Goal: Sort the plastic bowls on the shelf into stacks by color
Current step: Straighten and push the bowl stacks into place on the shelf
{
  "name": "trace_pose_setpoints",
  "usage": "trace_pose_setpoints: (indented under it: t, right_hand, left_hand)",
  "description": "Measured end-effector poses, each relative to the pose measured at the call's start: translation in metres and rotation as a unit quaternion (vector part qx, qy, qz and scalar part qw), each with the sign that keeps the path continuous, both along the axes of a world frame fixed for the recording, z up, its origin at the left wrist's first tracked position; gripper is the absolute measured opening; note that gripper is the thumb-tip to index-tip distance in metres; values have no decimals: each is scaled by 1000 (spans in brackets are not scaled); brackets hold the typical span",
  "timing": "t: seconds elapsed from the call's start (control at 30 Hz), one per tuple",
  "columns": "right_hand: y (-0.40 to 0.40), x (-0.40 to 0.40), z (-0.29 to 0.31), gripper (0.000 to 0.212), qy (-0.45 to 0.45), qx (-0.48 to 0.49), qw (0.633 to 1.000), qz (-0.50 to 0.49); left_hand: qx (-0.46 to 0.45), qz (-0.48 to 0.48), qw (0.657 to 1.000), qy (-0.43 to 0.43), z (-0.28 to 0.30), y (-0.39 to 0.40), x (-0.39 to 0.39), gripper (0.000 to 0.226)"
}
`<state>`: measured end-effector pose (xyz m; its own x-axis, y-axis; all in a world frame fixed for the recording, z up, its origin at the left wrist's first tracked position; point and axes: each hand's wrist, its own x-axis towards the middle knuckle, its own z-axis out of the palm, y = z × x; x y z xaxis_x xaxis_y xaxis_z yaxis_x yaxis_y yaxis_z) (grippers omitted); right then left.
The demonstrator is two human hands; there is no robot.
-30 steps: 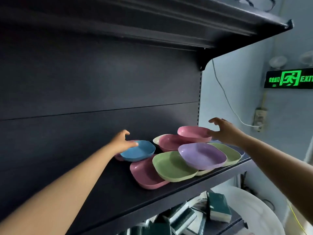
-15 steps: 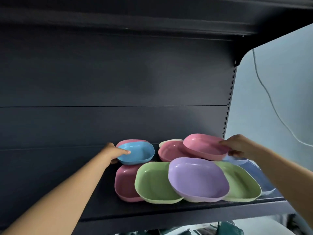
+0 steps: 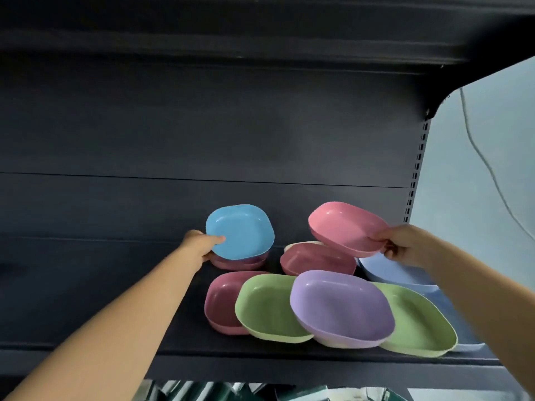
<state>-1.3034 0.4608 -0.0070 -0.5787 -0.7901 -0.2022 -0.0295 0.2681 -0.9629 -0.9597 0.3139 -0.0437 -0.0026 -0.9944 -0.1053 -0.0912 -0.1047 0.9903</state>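
My left hand (image 3: 199, 246) grips the rim of a bright blue bowl (image 3: 240, 231), tilted up above a pink bowl (image 3: 240, 263) at the back of the dark shelf (image 3: 115, 299). My right hand (image 3: 405, 246) holds a light pink bowl (image 3: 344, 227) lifted over a dark pink bowl (image 3: 317, 259). In front lie another dark pink bowl (image 3: 221, 299), a green bowl (image 3: 269, 308), a purple bowl (image 3: 341, 308) and a second green bowl (image 3: 419, 319). Pale blue bowls (image 3: 393, 272) sit at the right under my wrist. A cream bowl's rim (image 3: 301, 243) peeks out behind.
An upper shelf (image 3: 260, 30) hangs overhead, and a dark back panel (image 3: 202, 140) closes the rear. The shelf's left half (image 3: 72, 285) holds no bowls. A slotted upright (image 3: 417, 169) marks the right end, with a cable (image 3: 486, 157) on the wall beyond. Items show on the shelf below (image 3: 260, 392).
Both hands have lifted their bowls: the blue bowl tilted up off the pink one, and the light pink bowl rose off the pile. The camera moved closer and leftward.
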Motion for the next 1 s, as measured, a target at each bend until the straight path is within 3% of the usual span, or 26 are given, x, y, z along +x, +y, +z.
trace_pose_setpoints:
  t: [0.1, 0.17, 0.27, 0.4, 0.7, 1.0]
  right_hand:
    - [-15, 28, 15, 18, -14, -16, 999, 34]
    - [-25, 56, 25, 2, -28, -35, 997, 60]
    - [-37, 106, 38, 14, -53, -65, 992, 95]
    - [-50, 182, 50, 24, -10, -65, 985, 158]
    - [-88, 366, 60, 29, 24, -100, 970, 220]
    - [-124, 578, 46, 31, -20, -134, 957, 256]
  left_hand:
    - [-14, 18, 998, 64, 10, 8, 15, 14]
    - [-20, 31, 996, 85, 17, 13, 30, 15]
    - [-34, 50, 992, 110, 28, 20, 60, 24]
    - [-50, 81, 986, 136, 41, 27, 115, 22]
    - [-82, 143, 977, 136, 52, 33, 293, 28]
    - [-116, 187, 971, 97, 56, 29, 494, 13]
